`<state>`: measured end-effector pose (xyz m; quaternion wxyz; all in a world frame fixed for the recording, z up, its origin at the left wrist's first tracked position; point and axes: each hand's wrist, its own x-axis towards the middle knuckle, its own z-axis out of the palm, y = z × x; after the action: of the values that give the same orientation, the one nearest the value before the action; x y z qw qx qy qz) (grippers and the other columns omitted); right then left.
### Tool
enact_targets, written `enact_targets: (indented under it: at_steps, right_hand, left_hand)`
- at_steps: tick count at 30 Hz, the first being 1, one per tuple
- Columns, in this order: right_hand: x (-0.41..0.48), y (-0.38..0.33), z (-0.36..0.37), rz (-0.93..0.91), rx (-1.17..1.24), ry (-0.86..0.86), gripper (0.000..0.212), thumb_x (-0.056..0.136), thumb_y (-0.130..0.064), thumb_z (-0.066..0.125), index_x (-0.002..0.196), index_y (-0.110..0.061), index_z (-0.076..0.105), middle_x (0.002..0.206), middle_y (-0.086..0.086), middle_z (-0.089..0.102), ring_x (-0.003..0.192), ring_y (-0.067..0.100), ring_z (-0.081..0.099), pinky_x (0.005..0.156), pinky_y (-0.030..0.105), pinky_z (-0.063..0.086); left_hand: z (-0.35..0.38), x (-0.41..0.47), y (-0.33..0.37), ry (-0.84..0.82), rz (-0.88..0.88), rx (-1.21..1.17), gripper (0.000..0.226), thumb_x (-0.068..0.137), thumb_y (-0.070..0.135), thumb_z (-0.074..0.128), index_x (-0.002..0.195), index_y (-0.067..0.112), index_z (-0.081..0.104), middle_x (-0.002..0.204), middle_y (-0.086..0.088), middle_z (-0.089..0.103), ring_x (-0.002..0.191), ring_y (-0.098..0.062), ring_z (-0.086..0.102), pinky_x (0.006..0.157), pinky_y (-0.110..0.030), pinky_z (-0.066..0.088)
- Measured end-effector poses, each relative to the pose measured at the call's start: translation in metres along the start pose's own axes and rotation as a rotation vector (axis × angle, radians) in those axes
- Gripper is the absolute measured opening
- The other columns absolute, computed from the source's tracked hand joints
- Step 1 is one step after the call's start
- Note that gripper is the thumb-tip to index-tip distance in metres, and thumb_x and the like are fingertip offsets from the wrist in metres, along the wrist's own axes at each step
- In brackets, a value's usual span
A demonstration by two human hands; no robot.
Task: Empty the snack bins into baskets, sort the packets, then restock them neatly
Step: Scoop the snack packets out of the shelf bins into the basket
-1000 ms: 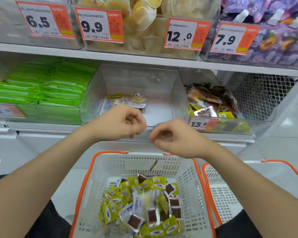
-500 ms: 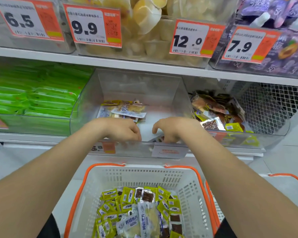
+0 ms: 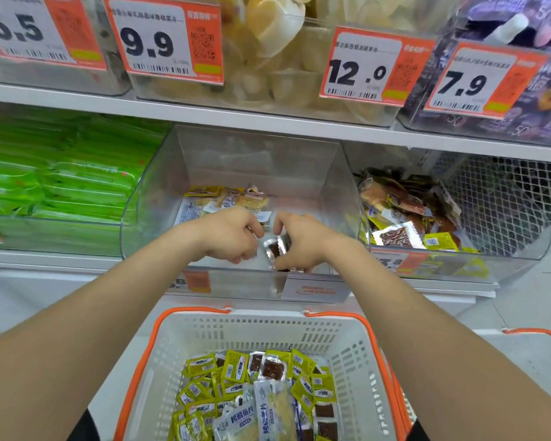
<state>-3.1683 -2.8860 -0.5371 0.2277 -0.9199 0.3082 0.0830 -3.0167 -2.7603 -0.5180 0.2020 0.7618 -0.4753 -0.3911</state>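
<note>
- I read this as the emptying step. Both my hands are down inside the middle clear bin [image 3: 255,160] on the shelf, working near its front wall.
- My right hand [image 3: 306,246] is cupped round a brown packet [image 3: 275,250] with silver edges. The thumb is above it and the fingers [image 3: 288,265] curl beneath, so that hand has hold of it.
- My left hand [image 3: 228,237] is just beside it, knuckles up and fingers curled under. The palm side is hidden, so I cannot tell whether they hold anything.
- A small heap of pale packets [image 3: 226,198] lies further back in the bin, beyond both hands, so the bin is not yet empty.
- The white basket [image 3: 347,342] with the orange rim sits directly below the shelf edge. It holds yellow and brown packets [image 3: 236,370] mixed with larger silvery pouches [image 3: 268,415].
- As I judge it, the next move is to lift the catch clear of the bin's front lip, draw back over the basket and let go. Then I would reach deeper for the pale heap.
- The neighbouring bin [image 3: 411,214] on the right is stocked with brown and yellow packets. The rim of a second basket [image 3: 541,335] shows at the right edge, probably for that bin.
</note>
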Motion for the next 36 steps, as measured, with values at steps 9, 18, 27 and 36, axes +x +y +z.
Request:
enact_targets:
  at_steps: [9,18,27,36]
  right_hand:
    - [-0.066,-0.044,-0.041,0.016,0.484,0.44,0.02,0.09,-0.04,0.074,0.087,-0.02,0.075,0.055,0.002,0.071,0.045,0.012,0.068,0.04,0.03,0.055]
    - [-0.145,-0.041,-0.028,-0.257,0.233,-0.147,0.041,0.084,-0.063,0.077,0.09,-0.023,0.079,0.08,-0.007,0.078,0.074,0.019,0.075,0.07,0.038,0.063]
    - [-0.096,-0.028,-0.027,-0.024,0.341,0.411,0.004,0.09,-0.02,0.073,0.087,-0.022,0.076,0.066,-0.002,0.073,0.08,0.023,0.075,0.079,0.038,0.061]
    - [-0.009,-0.027,-0.002,0.279,-0.163,-0.098,0.069,0.048,-0.059,0.095,0.095,-0.015,0.071,0.106,0.008,0.072,0.089,0.026,0.066,0.079,0.033,0.06]
  left_hand:
    - [0.004,-0.022,-0.001,0.335,0.157,0.124,0.022,0.095,0.014,0.062,0.083,0.025,0.077,0.08,0.005,0.076,0.078,-0.018,0.072,0.068,-0.031,0.057]
    - [0.009,-0.046,0.006,0.218,0.268,0.091,0.012,0.098,0.024,0.068,0.091,0.023,0.077,0.081,0.004,0.077,0.074,-0.009,0.074,0.075,-0.034,0.061]
    - [-0.003,-0.056,-0.009,0.404,0.136,0.417,0.019,0.094,0.021,0.058,0.086,0.021,0.074,0.084,0.0,0.074,0.085,-0.022,0.069,0.078,-0.036,0.057]
    - [-0.021,0.002,-0.03,0.3,-0.001,0.439,0.079,0.086,0.046,0.063,0.157,0.025,0.036,0.153,-0.012,0.036,0.139,-0.045,0.039,0.117,-0.053,0.035]
